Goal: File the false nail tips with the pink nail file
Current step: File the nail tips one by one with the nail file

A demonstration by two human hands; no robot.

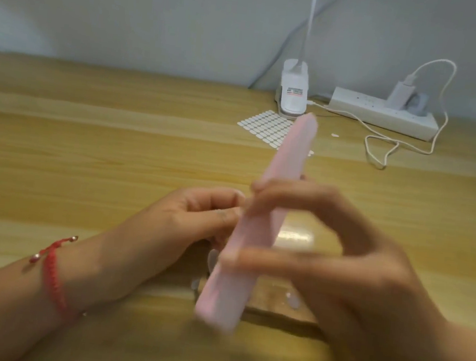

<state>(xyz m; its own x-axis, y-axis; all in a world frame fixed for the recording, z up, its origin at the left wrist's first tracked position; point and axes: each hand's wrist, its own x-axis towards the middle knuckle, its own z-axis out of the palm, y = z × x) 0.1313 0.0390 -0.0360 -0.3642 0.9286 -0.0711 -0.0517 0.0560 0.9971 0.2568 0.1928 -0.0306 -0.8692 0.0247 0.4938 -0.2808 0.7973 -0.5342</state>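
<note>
Wooden table (59, 138), pale grain running left to right, grey wall behind.

Near left: forearm in from the corner, red braided bracelet (55, 275) on the wrist, small metal beads on its loose ends.

Left hand (194, 217): low over the table, fingers curled, thumb and forefinger drawn together right at the left edge of the file. Something pale at the fingertips; too blurred to tell whether a nail tip sits in the pinch.

False nail tips (212, 261): a few small clear pieces lying on the table under the near half of the file, outlines soft.

Pink nail file (256, 220): centre of scene, lifted off the table, long and tilted, near end low, far end raised toward the far right. Motion-blurred.

Far centre: sheet of white oval stickers (263, 127) flat on the table, partly behind the file's far end. Just beyond it, white lamp clamp (292, 97), stem going up out of view.

Right hand (348, 265): grips the file across its middle, thumb on the near face, forefinger over the far edge.

Far right: white power strip (384, 115) with a charger (398, 94) plugged in, white cable (381, 149) looping onto the table.
</note>
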